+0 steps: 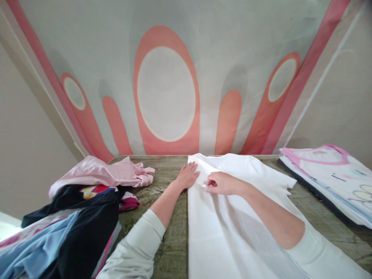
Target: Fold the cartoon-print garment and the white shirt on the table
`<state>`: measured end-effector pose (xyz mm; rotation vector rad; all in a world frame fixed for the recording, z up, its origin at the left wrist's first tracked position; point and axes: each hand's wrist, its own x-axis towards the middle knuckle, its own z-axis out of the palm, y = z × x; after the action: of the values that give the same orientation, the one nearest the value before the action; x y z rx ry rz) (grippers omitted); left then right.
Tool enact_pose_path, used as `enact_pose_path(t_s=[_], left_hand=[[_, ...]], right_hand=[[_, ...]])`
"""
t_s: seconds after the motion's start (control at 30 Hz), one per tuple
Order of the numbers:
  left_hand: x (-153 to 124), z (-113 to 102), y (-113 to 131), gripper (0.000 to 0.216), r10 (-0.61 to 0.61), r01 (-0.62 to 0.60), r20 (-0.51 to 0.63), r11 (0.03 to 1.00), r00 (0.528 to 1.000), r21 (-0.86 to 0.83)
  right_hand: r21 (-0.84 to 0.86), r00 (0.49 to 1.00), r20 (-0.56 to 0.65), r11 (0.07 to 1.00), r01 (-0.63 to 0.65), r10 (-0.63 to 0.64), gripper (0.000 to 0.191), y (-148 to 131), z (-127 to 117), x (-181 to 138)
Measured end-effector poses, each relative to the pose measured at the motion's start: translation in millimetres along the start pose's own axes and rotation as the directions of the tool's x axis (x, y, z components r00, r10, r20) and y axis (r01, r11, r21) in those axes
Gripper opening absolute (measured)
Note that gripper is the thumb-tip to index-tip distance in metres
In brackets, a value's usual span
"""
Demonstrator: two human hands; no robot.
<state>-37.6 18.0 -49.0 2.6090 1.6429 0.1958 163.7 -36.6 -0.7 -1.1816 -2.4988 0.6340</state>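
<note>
A white t-shirt (232, 217) lies spread flat on the wooden table (168, 240), its left side folded to a straight edge. My left hand (188, 175) rests flat on the shirt's upper left edge, fingers stretched out. My right hand (221, 183) sits on the shirt near the collar, fingers curled and pinching a bit of the white cloth. Both forearms reach forward from pale sleeves.
A heap of unfolded clothes (72, 217), pink, black, blue and red, lies at the left. A stack of folded shirts (331, 178) with pink trim sits at the right. A grey and coral patterned wall hanging (165, 93) rises behind the table.
</note>
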Motion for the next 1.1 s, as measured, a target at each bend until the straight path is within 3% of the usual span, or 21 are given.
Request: enact_pose_path(t_s=[0.13,0.27,0.43,0.67,0.87,1.1], left_hand=[[-1,-4,4,0.047,0.005,-0.004,-0.015,1.000,1.000,0.007],[-5,-6,17,0.045,0.050,-0.050,-0.026,0.999,0.998,0.011],[-11,-2,29,0.051,0.105,-0.105,0.002,0.994,0.994,0.013],[-12,3,28,0.055,0.115,-0.115,-0.006,0.993,0.993,0.000],[-1,7,10,0.049,0.040,-0.043,-0.067,0.998,0.997,-0.039],[19,5,-27,0.041,-0.035,0.021,-0.168,0.996,0.985,-0.081]], right_hand=[[0.037,0.998,-0.029,0.998,-0.059,0.060,0.011,12,-20,-2],[-0.027,0.957,-0.200,0.975,-0.220,0.210,0.008,41,-32,-1],[0.025,0.913,-0.250,0.945,-0.326,0.322,0.013,74,-20,4],[0.180,0.903,-0.236,0.929,-0.323,0.360,0.013,84,0,10],[0.314,0.902,-0.215,0.901,-0.300,0.376,0.016,87,1,9],[0.324,0.889,-0.243,0.896,-0.303,0.388,0.024,83,7,13]])
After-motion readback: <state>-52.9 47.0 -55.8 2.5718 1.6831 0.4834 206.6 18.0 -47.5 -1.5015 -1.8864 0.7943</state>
